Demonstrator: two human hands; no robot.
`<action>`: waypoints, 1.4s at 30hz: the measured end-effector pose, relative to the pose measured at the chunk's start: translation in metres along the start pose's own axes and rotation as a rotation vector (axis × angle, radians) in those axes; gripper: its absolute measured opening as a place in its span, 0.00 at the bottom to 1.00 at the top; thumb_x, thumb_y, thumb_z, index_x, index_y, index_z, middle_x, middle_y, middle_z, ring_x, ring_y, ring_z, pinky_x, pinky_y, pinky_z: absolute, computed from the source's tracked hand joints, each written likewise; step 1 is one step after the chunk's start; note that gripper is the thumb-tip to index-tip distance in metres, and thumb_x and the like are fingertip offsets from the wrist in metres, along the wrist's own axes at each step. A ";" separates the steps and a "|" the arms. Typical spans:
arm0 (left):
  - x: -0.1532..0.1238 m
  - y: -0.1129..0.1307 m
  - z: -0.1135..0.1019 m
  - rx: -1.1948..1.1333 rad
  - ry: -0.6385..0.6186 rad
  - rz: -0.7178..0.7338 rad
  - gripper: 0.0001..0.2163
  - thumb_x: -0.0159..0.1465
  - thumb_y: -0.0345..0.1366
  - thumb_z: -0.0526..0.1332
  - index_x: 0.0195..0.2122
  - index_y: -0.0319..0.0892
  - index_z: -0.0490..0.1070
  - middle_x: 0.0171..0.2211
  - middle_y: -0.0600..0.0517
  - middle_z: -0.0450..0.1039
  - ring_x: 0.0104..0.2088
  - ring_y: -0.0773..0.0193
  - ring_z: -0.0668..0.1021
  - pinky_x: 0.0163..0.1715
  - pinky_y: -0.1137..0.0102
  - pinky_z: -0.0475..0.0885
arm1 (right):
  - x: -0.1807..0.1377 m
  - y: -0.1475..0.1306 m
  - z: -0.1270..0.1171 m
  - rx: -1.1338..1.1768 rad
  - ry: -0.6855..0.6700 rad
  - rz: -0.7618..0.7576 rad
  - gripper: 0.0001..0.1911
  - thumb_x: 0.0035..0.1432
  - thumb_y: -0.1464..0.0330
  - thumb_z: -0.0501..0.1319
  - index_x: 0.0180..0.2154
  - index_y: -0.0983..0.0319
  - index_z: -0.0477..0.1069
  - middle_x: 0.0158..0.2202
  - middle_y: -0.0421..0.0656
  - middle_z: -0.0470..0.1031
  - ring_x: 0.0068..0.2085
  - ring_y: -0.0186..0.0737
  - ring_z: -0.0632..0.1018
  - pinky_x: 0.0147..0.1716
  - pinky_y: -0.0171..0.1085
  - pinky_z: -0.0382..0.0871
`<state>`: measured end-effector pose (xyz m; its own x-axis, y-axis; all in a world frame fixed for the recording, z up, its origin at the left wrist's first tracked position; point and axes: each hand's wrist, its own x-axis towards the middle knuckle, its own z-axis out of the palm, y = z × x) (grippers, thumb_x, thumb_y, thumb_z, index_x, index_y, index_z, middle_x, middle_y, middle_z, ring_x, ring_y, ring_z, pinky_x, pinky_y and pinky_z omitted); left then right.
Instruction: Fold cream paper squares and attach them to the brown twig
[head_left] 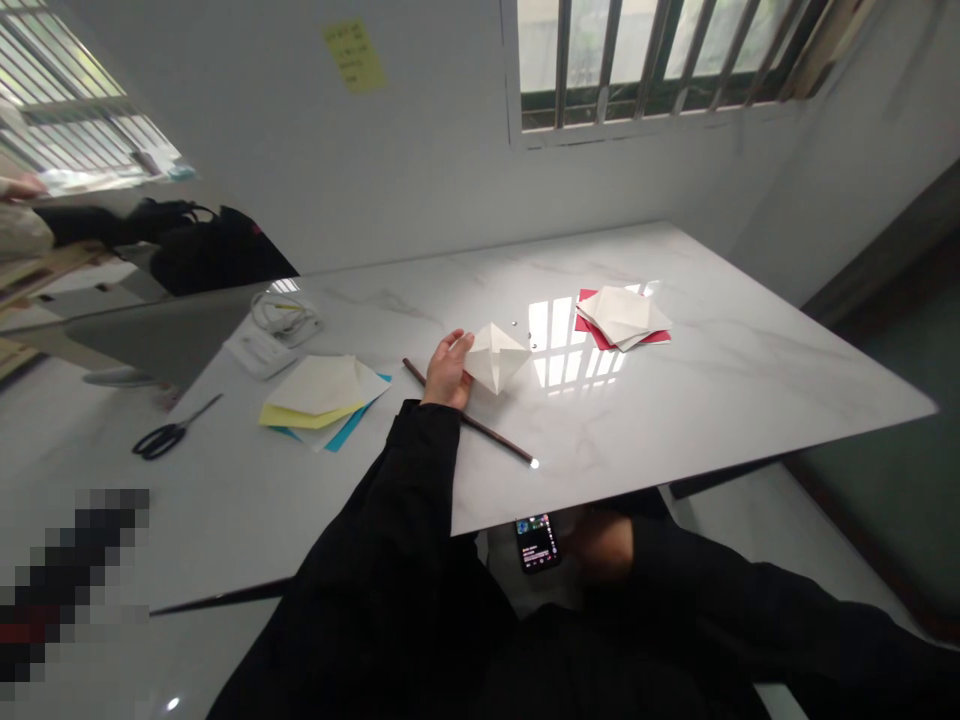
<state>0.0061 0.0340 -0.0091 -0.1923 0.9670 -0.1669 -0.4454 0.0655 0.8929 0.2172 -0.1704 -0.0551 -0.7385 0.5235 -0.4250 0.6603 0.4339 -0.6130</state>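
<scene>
My left hand [448, 372] is closed on the left edge of a folded white paper [497, 358], diamond-shaped with creases meeting in its middle. Under that wrist a thin dark brown stick [499, 440] with a pale end lies slantwise on the marbled table [720, 380]. Below the table edge, over my lap, a phone [538, 545] shows a lit screen. Close to its right side is my right hand [604, 547], in shadow and blurred; whether its fingers touch the phone cannot be made out.
Left of my arm lies a stack of white, yellow and blue paper [322, 390], with black scissors [169, 433] beyond it. A white box with a coiled cable [277, 325] is behind. White and red papers [622, 318] lie at the right. A yellow note [354, 55] hangs on the wall.
</scene>
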 end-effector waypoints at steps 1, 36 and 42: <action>-0.001 0.000 0.000 -0.002 -0.008 -0.009 0.25 0.53 0.34 0.78 0.49 0.42 0.70 0.37 0.53 0.77 0.33 0.65 0.80 0.34 0.71 0.74 | -0.009 -0.006 -0.007 0.002 -0.129 -0.075 0.22 0.46 0.69 0.80 0.46 0.59 0.84 0.28 0.41 0.79 0.33 0.44 0.81 0.31 0.36 0.72; 0.007 -0.004 -0.006 0.395 -0.216 0.363 0.30 0.48 0.39 0.77 0.54 0.46 0.77 0.50 0.46 0.79 0.45 0.56 0.81 0.44 0.65 0.78 | 0.117 0.066 -0.177 1.195 0.848 -0.234 0.26 0.54 0.60 0.73 0.54 0.58 0.76 0.40 0.42 0.83 0.34 0.36 0.80 0.27 0.30 0.70; 0.007 -0.005 -0.008 0.471 -0.163 0.439 0.26 0.49 0.30 0.69 0.52 0.43 0.79 0.47 0.47 0.81 0.41 0.59 0.81 0.39 0.69 0.77 | 0.113 0.064 -0.179 1.219 0.829 -0.209 0.22 0.55 0.61 0.73 0.51 0.59 0.77 0.41 0.43 0.82 0.35 0.35 0.79 0.29 0.30 0.71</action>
<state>-0.0002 0.0386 -0.0181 -0.1172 0.9508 0.2866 0.0811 -0.2785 0.9570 0.2002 0.0478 -0.0228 -0.2406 0.9702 -0.0270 -0.2724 -0.0943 -0.9576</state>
